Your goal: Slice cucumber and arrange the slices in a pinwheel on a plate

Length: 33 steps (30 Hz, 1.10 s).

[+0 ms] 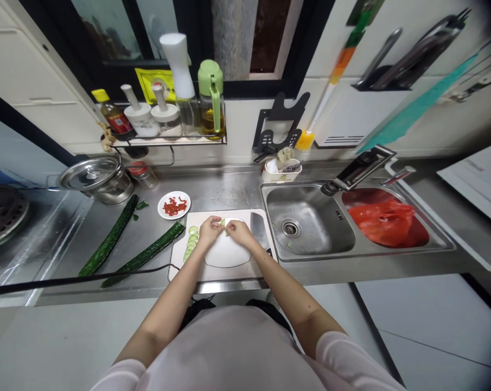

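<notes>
Both hands meet over the far side of a white plate on the cutting board. My left hand is closed in a pinch on a pale green cucumber slice. Close beside it, my right hand also pinches at a cucumber slice; its fingertips partly cover it, so I cannot tell whether it is the same one. A row of overlapping cucumber slices lies on the board left of the plate. Along the board's right side rests a wide-bladed knife.
Two dark green cucumbers lie left of the board. A small white dish holds chopped red pieces. A lidded steel pot stands farther left. To the right is a double sink with a red plastic bag and a faucet.
</notes>
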Tool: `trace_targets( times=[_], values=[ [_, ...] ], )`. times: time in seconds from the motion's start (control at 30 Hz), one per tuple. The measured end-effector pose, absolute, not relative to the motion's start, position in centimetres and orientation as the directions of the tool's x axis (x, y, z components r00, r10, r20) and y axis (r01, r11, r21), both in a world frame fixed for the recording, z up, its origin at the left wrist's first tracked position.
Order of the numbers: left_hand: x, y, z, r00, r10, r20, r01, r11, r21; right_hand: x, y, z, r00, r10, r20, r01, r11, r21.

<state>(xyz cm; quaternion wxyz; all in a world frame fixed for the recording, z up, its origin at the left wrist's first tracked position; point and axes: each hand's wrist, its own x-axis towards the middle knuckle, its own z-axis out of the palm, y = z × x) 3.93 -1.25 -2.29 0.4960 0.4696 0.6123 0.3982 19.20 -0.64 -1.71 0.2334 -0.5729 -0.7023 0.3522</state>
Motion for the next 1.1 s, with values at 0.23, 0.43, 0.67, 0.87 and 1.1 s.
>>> trace_targets(
  times=[0.23, 0.43, 0.67, 0.87, 1.1],
  values=[
    [4.3, -0.8, -1.5, -0.088, 0.983, -0.161, 0.608, 0.181, 0.773, 18.2, -0.7, -0.9, -0.163, 0.969, -0.187, 0.855, 0.044, -0.516],
    [4.7, -0.6, -0.8, -0.053, 0.989, -0.136, 0.816, 0.122, 0.565, 17.6, -1.1, -0.4, -0.167, 0.946, -0.278, 0.949, 0.078, -0.304],
    [4.5, -0.7, -1.3, -0.04, 0.995, -0.092, 0.865, 0.081, 0.495, 17.7, -2.7, -0.3, -0.219, 0.932, -0.288, 0.962, 0.157, -0.224],
    [4.7, -0.5, -1.6, -0.01, 0.998, -0.06, 0.883, 0.037, 0.468, 17.8, -2.8, -0.4, -0.22, 0.93, -0.296, 0.963, 0.158, -0.218],
    [4.7, -0.7, -1.4, -0.012, 0.998, -0.069, 0.883, 0.043, 0.467, 17.6, -2.9, 0.1, -0.2, 0.93, -0.308, 0.966, 0.135, -0.22]
  ],
)
